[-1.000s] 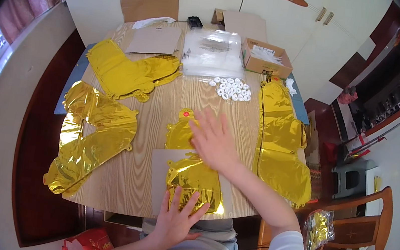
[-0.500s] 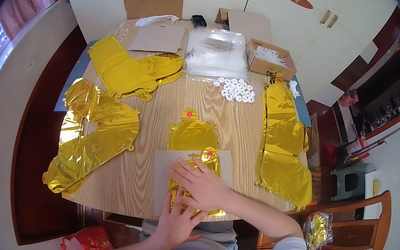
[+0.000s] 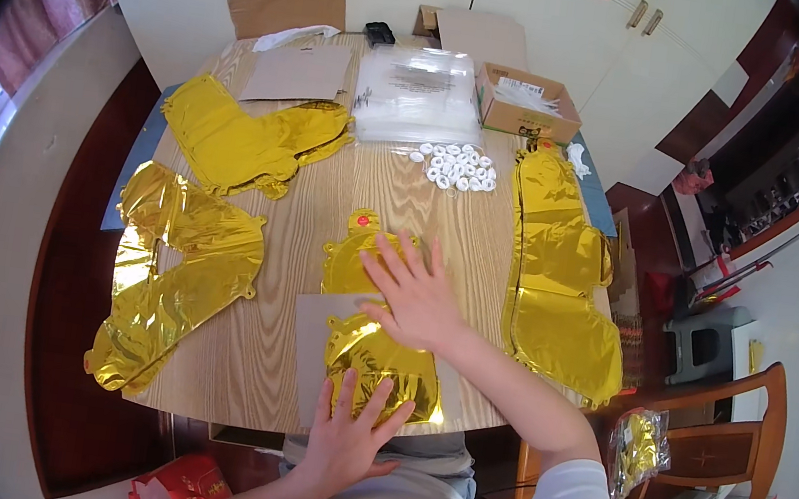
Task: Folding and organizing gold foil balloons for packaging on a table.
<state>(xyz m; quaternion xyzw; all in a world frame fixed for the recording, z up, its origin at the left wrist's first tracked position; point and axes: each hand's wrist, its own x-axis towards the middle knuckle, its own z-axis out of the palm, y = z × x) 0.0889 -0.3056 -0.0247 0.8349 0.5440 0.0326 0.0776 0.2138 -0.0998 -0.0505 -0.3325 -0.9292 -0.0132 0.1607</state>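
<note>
With both the left hand (image 3: 350,435) and right hand (image 3: 418,297) pressed flat and open on the gold foil balloon (image 3: 375,357) at the table (image 3: 252,372) edge, the foil could be creased or slid off the grey card (image 3: 314,324) beneath it.

You see shiny gold foil balloons (image 3: 376,347) on a pale wood-grain table (image 3: 262,373), small white discs (image 3: 455,166) beyond them, and a brown cardboard box (image 3: 523,114) beside those discs.

Flat gold foil balloon (image 3: 376,347) lies on grey card (image 3: 312,339).

Bare wood (image 3: 265,353) leftward (foil heaps (image 3: 180,271) beyond), white caps (image 3: 453,166) ahead
</note>
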